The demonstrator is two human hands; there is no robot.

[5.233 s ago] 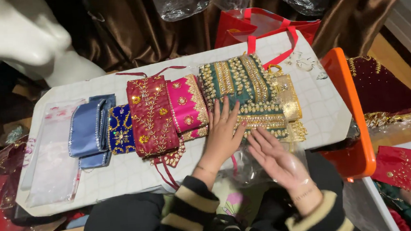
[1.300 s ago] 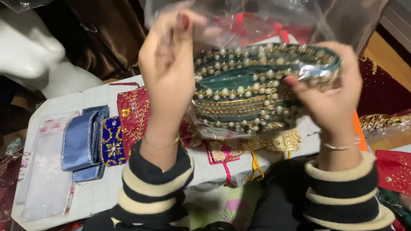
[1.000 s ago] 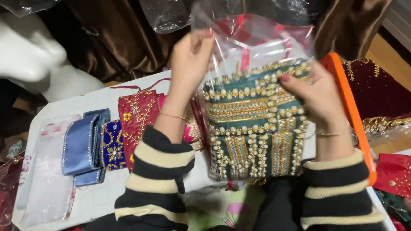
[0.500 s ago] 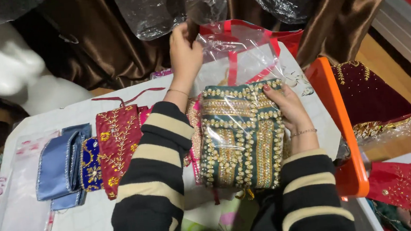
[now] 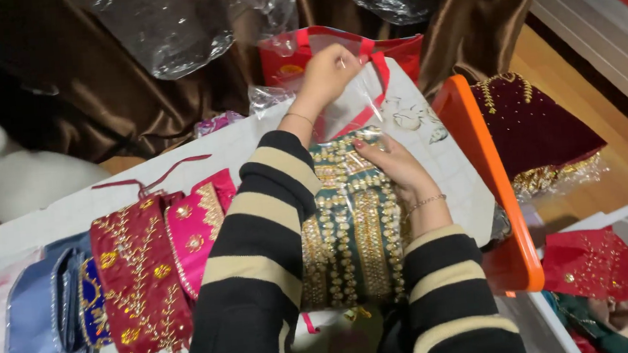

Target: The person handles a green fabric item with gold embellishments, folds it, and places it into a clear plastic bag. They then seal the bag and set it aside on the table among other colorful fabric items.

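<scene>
A green pouch with gold bead embroidery [image 5: 352, 229] lies on the white table [image 5: 70, 210], inside a clear plastic bag [image 5: 357, 109]. My left hand [image 5: 328, 74] pinches the bag's open top edge and holds it up at the far side. My right hand [image 5: 395, 166] rests flat on the upper part of the pouch through the plastic. Both arms wear black and cream striped sleeves.
Left of the pouch lie a pink pouch [image 5: 195, 227], a dark red embroidered pouch [image 5: 139, 283] and blue satin pouches [image 5: 41, 310]. A red bag [image 5: 297, 51] stands behind. An orange tray edge [image 5: 489, 177] and maroon cloth [image 5: 530, 126] are at the right. Brown drapes hang behind.
The green pouch, held up in the air a second ago, has come down onto the table inside the clear bag. My left hand has moved to the bag's top edge.
</scene>
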